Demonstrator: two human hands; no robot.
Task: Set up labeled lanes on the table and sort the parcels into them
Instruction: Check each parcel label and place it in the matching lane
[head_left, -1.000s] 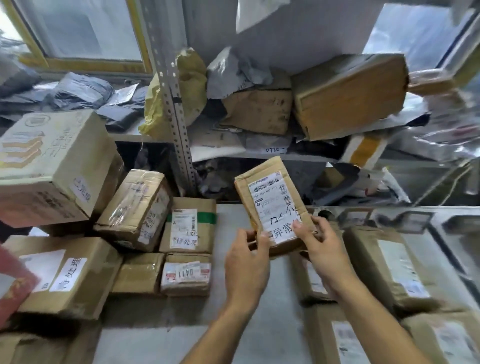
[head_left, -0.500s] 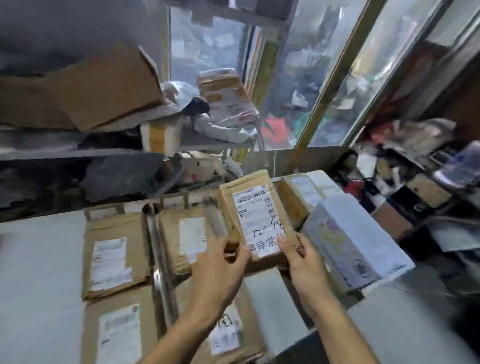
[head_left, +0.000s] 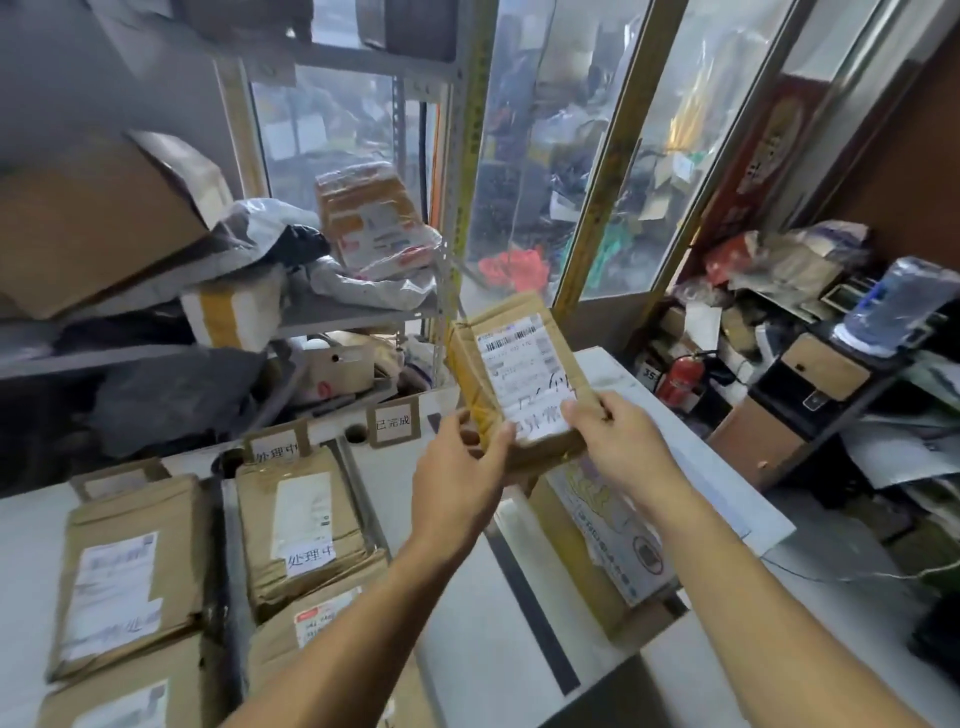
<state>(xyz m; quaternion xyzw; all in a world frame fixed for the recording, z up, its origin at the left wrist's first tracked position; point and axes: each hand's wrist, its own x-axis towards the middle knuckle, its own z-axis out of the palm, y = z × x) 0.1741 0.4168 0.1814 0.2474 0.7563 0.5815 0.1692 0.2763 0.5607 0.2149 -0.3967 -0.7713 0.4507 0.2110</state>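
I hold a small brown cardboard parcel (head_left: 514, 369) with a white shipping label up in the air over the table. My left hand (head_left: 460, 475) grips its lower left edge and my right hand (head_left: 618, 441) pinches its lower right corner. Below lies the white table (head_left: 457, 623), split into lanes by dark strips (head_left: 530, 597). Upright cardboard lane tags (head_left: 393, 423) with handwritten characters stand at the far edge. Brown parcels (head_left: 122, 571) fill the left lane and a stack (head_left: 304, 519) fills the middle one. A larger box with a printed white face (head_left: 608, 525) lies under my right forearm.
A metal shelf (head_left: 358, 312) crowded with boxes and plastic mailers rises behind the table. To the right are glass panes, a red fire extinguisher (head_left: 685, 376), and a cluttered desk (head_left: 826, 374) with bags and papers. The table's right edge drops off near my right arm.
My view has swung to the right, from the left pile of boxes to the lanes at the table's right end. Both hands have kept hold of the same parcel, carrying it rightwards.
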